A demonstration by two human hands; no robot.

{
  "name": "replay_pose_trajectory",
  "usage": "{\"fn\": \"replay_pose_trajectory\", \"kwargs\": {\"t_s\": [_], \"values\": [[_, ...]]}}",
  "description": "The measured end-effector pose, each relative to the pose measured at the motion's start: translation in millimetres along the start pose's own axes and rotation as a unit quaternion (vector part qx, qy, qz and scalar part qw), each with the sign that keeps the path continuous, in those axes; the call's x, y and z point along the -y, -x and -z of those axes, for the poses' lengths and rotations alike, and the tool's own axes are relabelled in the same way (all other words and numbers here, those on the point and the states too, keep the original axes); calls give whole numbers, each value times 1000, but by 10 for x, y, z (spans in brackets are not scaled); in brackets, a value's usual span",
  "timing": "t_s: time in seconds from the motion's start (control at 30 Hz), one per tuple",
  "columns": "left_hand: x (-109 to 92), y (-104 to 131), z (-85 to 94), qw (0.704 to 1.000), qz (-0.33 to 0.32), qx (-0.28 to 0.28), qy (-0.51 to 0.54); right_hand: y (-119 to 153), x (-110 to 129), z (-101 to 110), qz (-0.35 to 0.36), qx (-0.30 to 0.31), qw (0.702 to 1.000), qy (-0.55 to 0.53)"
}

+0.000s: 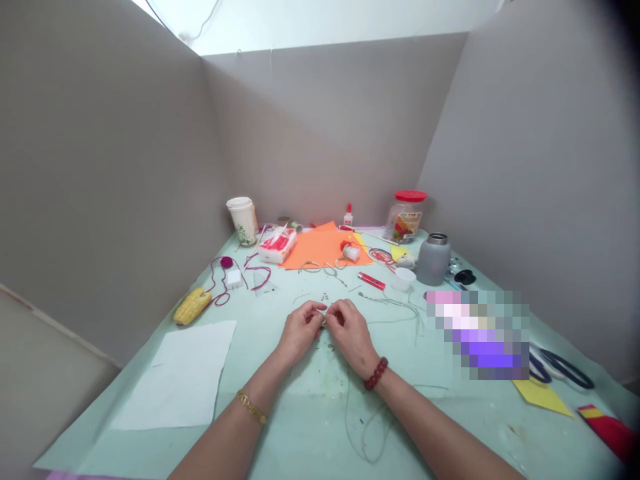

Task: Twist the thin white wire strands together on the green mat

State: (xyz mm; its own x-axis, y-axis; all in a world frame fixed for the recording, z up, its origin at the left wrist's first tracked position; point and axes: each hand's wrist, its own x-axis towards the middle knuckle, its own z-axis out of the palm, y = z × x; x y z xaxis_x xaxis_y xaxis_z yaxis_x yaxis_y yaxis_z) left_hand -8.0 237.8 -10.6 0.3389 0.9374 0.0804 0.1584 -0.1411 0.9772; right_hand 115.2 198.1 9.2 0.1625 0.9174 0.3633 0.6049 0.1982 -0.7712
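My left hand [303,328] and my right hand [351,331] meet at the middle of the green-covered table, fingertips pinched close together on a small piece of thin greenish cord [324,323]. Most of the piece is hidden by my fingers. A long loose strand [349,427] trails in loops over the cover under my right forearm. More cords [407,308] lie to the right of my right hand. Beyond my hands are a red lighter [371,281] and small dark scraps on the cover.
White paper [175,377] and corn [193,307] lie left. Behind are a tissue pack [277,245], orange sheets [320,248], a glue bottle [349,215] and a white cup [242,223]. A red-lidded jar [404,220], grey bottle [433,261] and scissors [565,368] are right. Grey partitions surround the table.
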Motion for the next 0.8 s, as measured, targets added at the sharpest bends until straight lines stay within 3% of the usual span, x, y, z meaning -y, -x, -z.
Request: {"fn": "replay_pose_trajectory", "kwargs": {"t_s": [0.2, 0.47, 0.8], "values": [[-2, 17, -4, 1000, -7, -5, 0, -24, -13, 101, -11, 10, 1000, -16], [60, -10, -9, 1000, -23, 7, -10, -30, -49, -14, 45, 25, 998, 28], [36, -7, -2, 997, -34, -29, -66, -38, -20, 0, -40, 48, 996, -57]]}}
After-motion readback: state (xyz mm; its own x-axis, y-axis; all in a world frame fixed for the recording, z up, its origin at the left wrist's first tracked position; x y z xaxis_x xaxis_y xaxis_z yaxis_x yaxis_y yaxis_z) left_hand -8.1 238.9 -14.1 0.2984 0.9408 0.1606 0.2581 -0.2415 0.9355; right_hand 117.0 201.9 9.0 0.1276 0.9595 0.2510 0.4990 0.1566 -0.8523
